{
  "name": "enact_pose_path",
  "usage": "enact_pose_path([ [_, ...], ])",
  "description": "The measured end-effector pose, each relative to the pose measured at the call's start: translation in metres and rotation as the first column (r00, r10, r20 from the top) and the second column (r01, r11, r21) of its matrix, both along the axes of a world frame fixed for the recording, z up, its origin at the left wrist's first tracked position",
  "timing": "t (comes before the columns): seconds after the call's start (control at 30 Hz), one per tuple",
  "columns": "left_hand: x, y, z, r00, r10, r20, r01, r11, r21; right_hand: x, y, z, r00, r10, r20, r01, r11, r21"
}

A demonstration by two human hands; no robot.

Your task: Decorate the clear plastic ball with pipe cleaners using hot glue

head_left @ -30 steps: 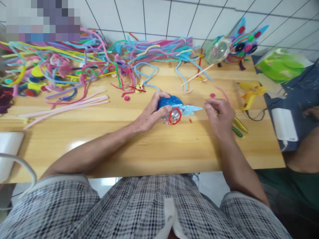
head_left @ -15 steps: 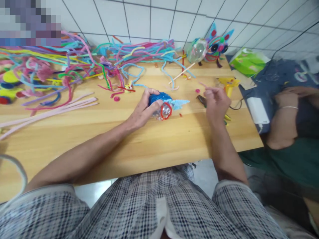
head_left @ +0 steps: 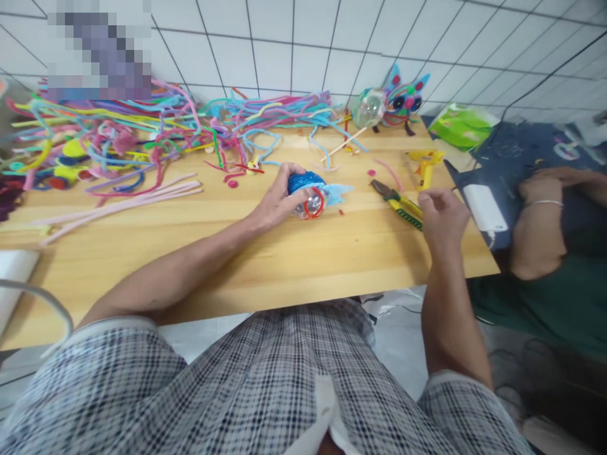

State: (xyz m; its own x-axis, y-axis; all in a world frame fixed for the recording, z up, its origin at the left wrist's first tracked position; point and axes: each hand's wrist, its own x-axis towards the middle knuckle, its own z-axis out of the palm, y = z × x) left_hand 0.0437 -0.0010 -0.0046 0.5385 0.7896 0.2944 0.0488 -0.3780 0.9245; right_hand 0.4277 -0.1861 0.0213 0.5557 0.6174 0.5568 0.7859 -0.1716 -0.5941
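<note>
My left hand [head_left: 279,199] is closed around a small craft ball [head_left: 306,182], wrapped in blue on top with clear plastic below. A red pipe-cleaner ring [head_left: 321,205] and light blue pointed pieces [head_left: 338,193] sit on its right side. My right hand [head_left: 444,218] hovers above the table's right part with fingers curled together; whether anything is in them is hidden. Just left of it lie pliers [head_left: 396,203] with yellow and green handles. Beyond its fingertips is a yellow glue gun [head_left: 425,165]. A pink pipe-cleaner piece [head_left: 391,174] lies near the pliers' jaws.
Heaps of coloured pipe cleaners [head_left: 279,110] line the back, with pale pink ones [head_left: 142,201] at left. A finished-looking craft animal [head_left: 403,101] stands at the back right. Right of the table are a white power bank-like box [head_left: 484,208] and another person's arm [head_left: 540,234].
My right hand has moved right and toward me, uncovering the pliers. The pink piece it pinched now lies on the table. My left hand still holds the ball; the camera view has shifted slightly.
</note>
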Motion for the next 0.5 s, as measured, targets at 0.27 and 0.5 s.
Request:
enact_pose_path([
  [0.27,-0.002,0.002,0.003,0.997,-0.076,0.007,0.075,0.996,0.052,-0.009,-0.005,-0.008,0.996,0.075,0.042,-0.072,0.994,-0.081],
  [0.5,-0.001,0.002,0.001,0.995,-0.093,0.020,0.093,0.995,-0.022,-0.003,0.017,-0.011,0.966,0.163,0.201,-0.136,0.981,-0.140],
])
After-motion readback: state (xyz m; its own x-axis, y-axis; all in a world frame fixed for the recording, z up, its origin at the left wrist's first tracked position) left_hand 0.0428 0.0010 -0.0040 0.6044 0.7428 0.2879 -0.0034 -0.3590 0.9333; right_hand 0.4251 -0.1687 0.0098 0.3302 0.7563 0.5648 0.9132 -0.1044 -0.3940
